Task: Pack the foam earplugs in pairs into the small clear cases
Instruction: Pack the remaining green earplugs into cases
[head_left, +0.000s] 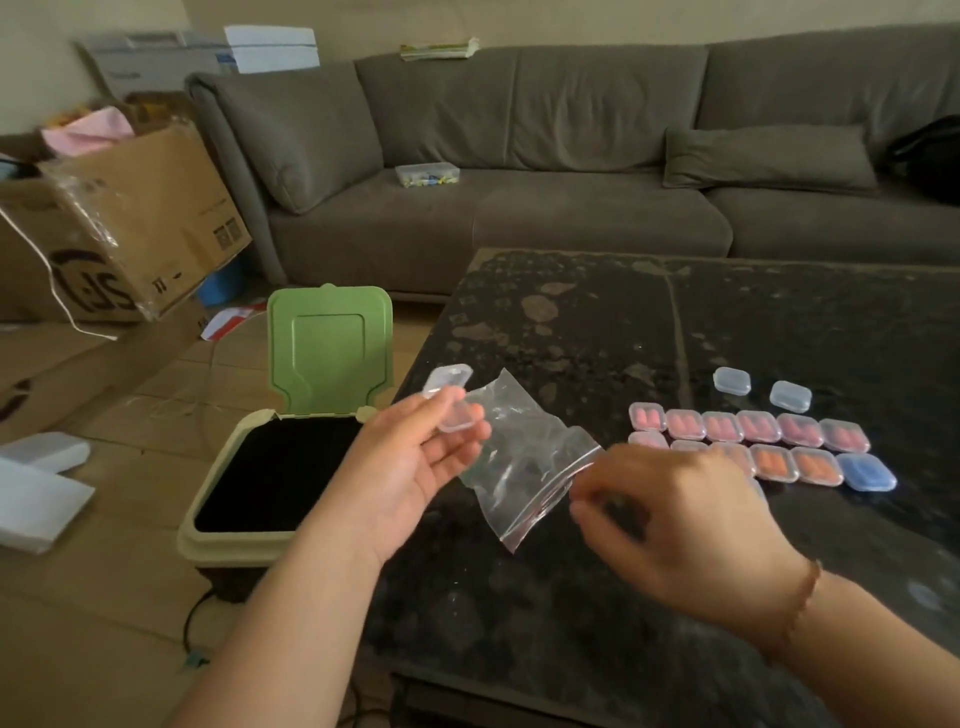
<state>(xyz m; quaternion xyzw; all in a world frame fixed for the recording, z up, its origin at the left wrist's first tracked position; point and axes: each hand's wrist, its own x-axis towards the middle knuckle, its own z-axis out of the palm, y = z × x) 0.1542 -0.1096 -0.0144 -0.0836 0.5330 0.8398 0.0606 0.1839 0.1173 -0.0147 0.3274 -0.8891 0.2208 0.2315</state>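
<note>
Fingertips (457, 415) pinch open clear case (451, 397) over table edge (415, 364).

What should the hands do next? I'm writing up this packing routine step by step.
Probably drop the empty zip bag, pinched by the blurred right hand, into the open bin beside the table. The left hand holds an open clear case with nothing visible inside.

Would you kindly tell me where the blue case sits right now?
In the head view, the blue plastic case lies on the dark table, at the right end of the front row of filled clear cases.
</note>
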